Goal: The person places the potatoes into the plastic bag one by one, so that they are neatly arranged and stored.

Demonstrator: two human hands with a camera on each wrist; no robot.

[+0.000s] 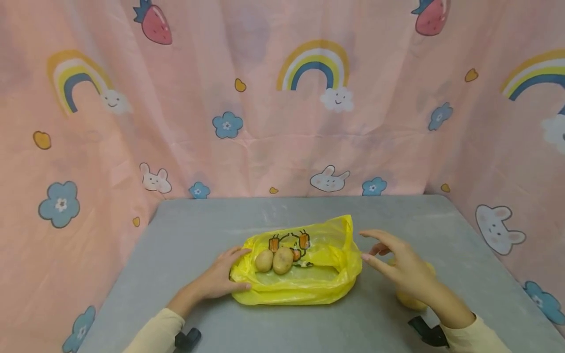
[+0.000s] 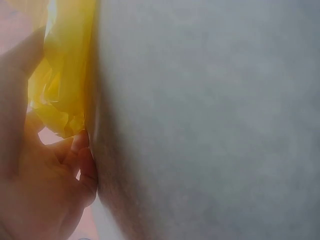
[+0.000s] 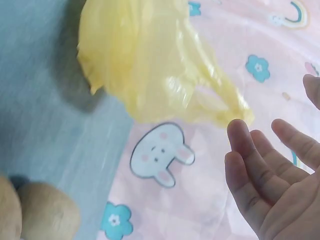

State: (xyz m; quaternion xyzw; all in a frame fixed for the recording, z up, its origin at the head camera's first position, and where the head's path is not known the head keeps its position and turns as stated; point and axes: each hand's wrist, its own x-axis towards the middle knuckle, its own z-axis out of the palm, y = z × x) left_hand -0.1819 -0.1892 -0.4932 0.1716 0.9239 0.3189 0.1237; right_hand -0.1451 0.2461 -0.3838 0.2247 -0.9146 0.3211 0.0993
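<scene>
A yellow plastic bag (image 1: 304, 296) with a cartoon print lies on the grey table, its mouth spread toward me. Two potatoes (image 1: 282, 260) sit inside at its left half. My left hand (image 1: 217, 275) holds the bag's left end, thumb on the near side and fingers on the far side. Off the bag's right end, my right hand (image 1: 403, 264) is raised with thumb and fingers apart, nothing between them. In the right wrist view its fingertips are close to the bag's handle loop (image 3: 232, 102). More potatoes (image 3: 49, 212) lie beside the right wrist, partly hidden by the forearm in the head view.
The grey table (image 1: 198, 220) reaches back to a pink printed curtain (image 1: 265, 162), which also hangs along both sides. Dark wrist mounts (image 1: 428, 333) show below each sleeve.
</scene>
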